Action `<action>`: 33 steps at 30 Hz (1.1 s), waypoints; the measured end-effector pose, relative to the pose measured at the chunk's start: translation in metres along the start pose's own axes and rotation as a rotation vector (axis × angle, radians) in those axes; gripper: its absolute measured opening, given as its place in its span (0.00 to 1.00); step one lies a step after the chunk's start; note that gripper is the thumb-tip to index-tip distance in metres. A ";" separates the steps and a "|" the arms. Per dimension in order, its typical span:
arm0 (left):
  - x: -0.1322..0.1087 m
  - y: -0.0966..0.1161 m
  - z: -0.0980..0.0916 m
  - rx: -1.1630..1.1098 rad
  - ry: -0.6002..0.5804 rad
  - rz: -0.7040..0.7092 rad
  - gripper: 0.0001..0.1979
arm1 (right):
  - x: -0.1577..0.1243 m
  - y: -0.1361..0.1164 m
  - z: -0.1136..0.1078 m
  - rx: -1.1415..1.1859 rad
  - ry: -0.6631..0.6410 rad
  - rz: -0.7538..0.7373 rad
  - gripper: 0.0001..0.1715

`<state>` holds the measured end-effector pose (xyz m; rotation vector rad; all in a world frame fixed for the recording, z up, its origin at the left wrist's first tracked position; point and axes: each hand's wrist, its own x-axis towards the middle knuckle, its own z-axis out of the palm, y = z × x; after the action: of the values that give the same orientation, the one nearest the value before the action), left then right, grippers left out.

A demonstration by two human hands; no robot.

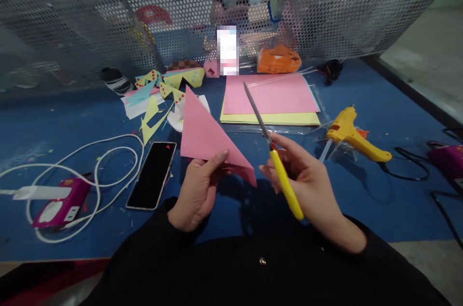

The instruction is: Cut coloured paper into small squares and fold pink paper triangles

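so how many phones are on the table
2: a dark phone lying flat left of the left hand, and a lit phone standing against the mesh screen behind.

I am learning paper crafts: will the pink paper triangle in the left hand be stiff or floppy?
Probably fairly stiff: the pink paper triangle stands flat above the left hand, pinched only at its lower edge. Likely light, as one pinch carries it. Its thin tip may bend if pushed.
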<state>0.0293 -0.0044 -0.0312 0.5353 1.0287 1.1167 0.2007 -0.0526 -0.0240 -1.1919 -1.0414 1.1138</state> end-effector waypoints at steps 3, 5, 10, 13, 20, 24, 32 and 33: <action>0.001 0.008 -0.002 -0.057 0.041 0.064 0.13 | -0.014 -0.004 -0.016 0.000 -0.016 0.086 0.30; 0.001 0.013 -0.002 -0.078 0.065 0.091 0.13 | -0.023 -0.006 -0.028 0.024 -0.114 0.144 0.29; 0.002 0.021 -0.001 -0.097 0.139 0.125 0.14 | -0.042 -0.022 -0.052 0.026 -0.392 0.219 0.35; 0.004 0.023 0.000 -0.148 0.154 0.152 0.13 | -0.046 -0.030 -0.058 0.035 -0.453 0.322 0.36; 0.004 0.027 0.004 -0.240 0.176 0.137 0.10 | -0.050 -0.015 -0.070 0.069 -0.580 0.458 0.38; 0.006 0.030 0.003 -0.262 0.180 0.141 0.11 | -0.051 -0.007 -0.070 0.077 -0.609 0.490 0.40; 0.005 0.026 0.003 -0.269 0.132 0.115 0.11 | -0.045 -0.001 -0.055 0.162 -0.624 0.446 0.37; 0.004 0.025 0.003 -0.263 0.137 0.107 0.11 | -0.045 -0.001 -0.054 0.163 -0.622 0.431 0.37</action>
<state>0.0203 0.0091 -0.0119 0.3088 0.9600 1.3754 0.2471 -0.1055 -0.0291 -0.9774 -1.1450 1.9532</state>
